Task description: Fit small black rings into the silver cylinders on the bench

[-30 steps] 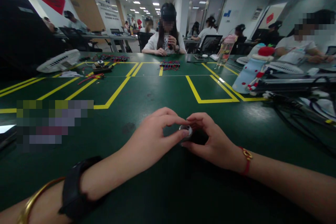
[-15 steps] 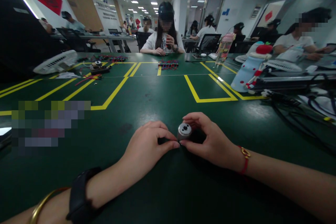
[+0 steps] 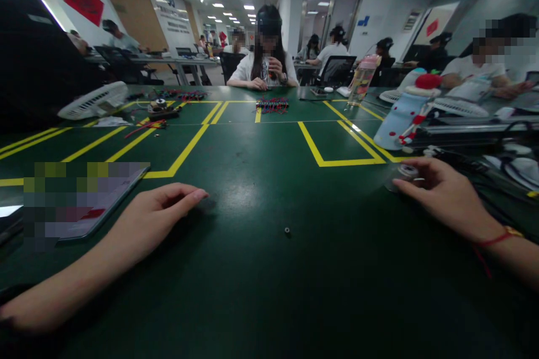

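Observation:
My right hand (image 3: 446,190) is at the right, its thumb and fingers round a small metal cylinder (image 3: 407,171) that is blurred by motion. At the left, my left hand (image 3: 164,213) hovers low over the green table (image 3: 252,291) beside a tablet-like device (image 3: 105,213). Its thumb and fingertips are pinched together; whether anything sits between them is too small to tell. Between the hands, a tiny round metal piece (image 3: 287,230) lies on the table.
Behind my right hand stand a blue bottle (image 3: 396,120) and black cables (image 3: 497,179). Wired parts (image 3: 273,105) lie at the far side, before a seated person (image 3: 269,56). A white fan (image 3: 95,101) and a dark device (image 3: 162,109) are at the far left.
The hands have moved apart: my right hand went right with the metal cylinder, my left hand went left. The tiny metal piece now shows where the cylinder was.

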The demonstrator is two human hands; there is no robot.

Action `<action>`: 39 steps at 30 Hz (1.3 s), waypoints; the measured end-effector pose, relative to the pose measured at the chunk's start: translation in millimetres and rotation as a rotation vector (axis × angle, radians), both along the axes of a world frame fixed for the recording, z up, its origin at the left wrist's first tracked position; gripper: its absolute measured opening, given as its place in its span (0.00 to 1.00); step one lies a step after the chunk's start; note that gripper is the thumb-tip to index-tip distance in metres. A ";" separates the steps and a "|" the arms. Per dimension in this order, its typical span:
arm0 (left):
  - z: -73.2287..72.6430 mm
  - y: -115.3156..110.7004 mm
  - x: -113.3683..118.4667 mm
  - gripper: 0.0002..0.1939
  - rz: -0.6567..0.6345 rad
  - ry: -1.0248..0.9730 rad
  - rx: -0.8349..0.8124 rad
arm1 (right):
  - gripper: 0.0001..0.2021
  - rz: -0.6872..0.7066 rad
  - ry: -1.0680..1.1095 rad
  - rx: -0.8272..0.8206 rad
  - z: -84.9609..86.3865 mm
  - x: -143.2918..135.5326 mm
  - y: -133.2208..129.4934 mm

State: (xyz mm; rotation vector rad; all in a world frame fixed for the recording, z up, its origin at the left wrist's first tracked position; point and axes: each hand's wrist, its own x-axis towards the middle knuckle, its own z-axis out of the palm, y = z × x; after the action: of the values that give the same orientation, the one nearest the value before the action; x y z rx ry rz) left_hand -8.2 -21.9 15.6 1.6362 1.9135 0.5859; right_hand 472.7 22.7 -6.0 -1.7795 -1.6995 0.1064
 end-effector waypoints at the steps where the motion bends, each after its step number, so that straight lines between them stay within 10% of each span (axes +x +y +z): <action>1: -2.4 0.0 -2.7 0.24 0.025 0.001 -0.005 | 0.28 -0.018 0.002 -0.005 -2.2 6.3 0.7; 7: -12.5 2.7 -5.2 0.24 0.035 0.008 0.025 | 0.29 0.157 -0.345 0.345 6.5 -36.6 -13.6; 16: -8.1 -0.4 -5.4 0.22 -0.048 0.054 0.025 | 0.11 0.759 -0.262 -0.049 10.7 -172.4 -39.0; 25: 8.5 -4.1 10.7 0.18 -0.037 0.012 -0.036 | 0.12 0.234 -0.335 0.258 39.2 -59.4 -2.9; 29: 6.4 -3.3 10.4 0.19 -0.038 0.015 -0.035 | 0.14 -0.002 -0.385 0.114 38.9 -8.4 6.1; 39: 5.1 -4.4 7.4 0.19 -0.044 0.025 -0.024 | 0.15 -0.094 -0.320 -0.052 39.4 1.4 5.7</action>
State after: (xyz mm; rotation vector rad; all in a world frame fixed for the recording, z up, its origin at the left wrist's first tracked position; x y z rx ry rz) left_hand -0.8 -26.3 20.7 1.6733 1.8899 0.5260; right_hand 474.1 28.4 33.4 -1.9954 -1.8409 -0.1861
